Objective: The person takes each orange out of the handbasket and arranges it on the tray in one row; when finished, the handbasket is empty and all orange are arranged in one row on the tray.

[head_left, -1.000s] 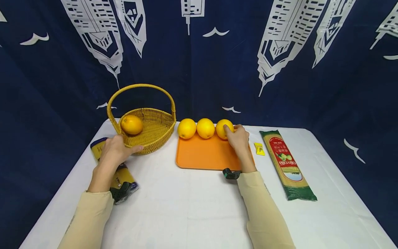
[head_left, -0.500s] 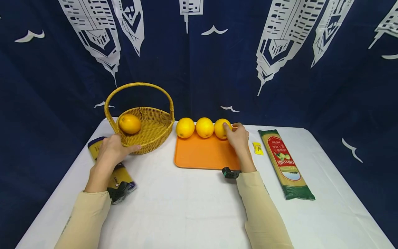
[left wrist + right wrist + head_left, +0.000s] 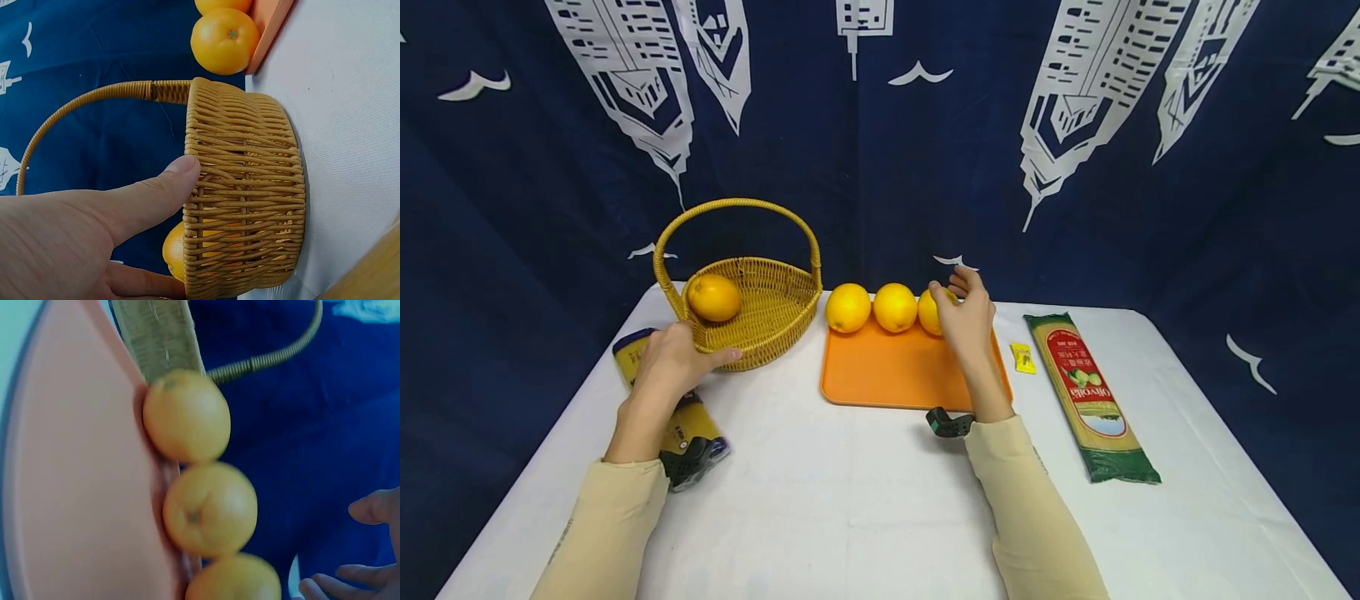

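Observation:
My left hand (image 3: 672, 360) holds the near left rim of a wicker basket (image 3: 767, 321). In the left wrist view the thumb (image 3: 181, 167) lies straight against the rim, and another finger passes lower down beside it. One orange (image 3: 714, 298) sits inside the basket, partly showing through the weave. My right hand (image 3: 966, 312) hovers at the rightmost orange (image 3: 929, 313), fingers spread and apart from it in the right wrist view. That orange stands in a row with a middle orange (image 3: 895, 307) and a left orange (image 3: 847, 307) along the far edge of an orange tray (image 3: 887, 375).
A yellow packet (image 3: 696, 421) lies under my left forearm. Right of the tray are a small yellow wrapped sweet (image 3: 1022, 357) and a long pasta packet (image 3: 1090, 396) labelled Olivoilà. A white cloth (image 3: 850, 500) covers the table; a dark blue curtain (image 3: 925, 183) hangs behind.
My right hand has let go of the rightmost orange and lifted slightly up and away, its fingers spreading. The orange stays in the row. My left hand and the basket have not moved.

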The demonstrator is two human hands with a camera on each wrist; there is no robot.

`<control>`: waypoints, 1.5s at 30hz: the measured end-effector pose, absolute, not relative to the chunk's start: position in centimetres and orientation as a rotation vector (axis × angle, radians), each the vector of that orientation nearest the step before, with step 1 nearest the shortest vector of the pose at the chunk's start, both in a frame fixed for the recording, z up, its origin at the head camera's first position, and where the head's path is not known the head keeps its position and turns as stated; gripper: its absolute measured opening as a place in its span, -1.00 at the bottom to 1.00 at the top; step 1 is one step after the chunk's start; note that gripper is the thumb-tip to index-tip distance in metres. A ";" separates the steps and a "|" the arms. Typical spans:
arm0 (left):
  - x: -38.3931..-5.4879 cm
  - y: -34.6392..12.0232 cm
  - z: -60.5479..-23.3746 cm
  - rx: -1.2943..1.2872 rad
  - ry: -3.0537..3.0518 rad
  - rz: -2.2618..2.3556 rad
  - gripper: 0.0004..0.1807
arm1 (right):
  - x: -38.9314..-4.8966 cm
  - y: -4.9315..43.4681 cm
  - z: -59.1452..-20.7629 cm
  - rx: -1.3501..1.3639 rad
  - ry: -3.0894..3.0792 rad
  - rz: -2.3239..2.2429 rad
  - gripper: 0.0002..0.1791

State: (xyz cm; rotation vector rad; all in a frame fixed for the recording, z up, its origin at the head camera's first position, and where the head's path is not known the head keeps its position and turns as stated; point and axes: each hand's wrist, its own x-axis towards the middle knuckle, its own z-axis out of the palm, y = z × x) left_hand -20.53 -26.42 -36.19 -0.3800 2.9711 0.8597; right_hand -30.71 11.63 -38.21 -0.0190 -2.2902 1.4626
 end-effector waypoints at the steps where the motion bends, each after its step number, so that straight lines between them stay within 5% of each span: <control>1: -20.5 -26.5 -36.2 -0.386 2.972 0.859 -0.34 | -30.5 11.0 -38.0 0.014 -2.300 1.476 -0.38; 16: -20.4 -26.3 -36.2 -0.388 3.003 0.861 -0.39 | -28.3 2.1 -37.7 0.461 -2.517 1.488 -0.42; 45: -20.5 -26.3 -36.2 -0.339 3.030 0.858 -0.23 | -30.9 -10.2 -36.9 0.959 -2.659 1.141 -0.27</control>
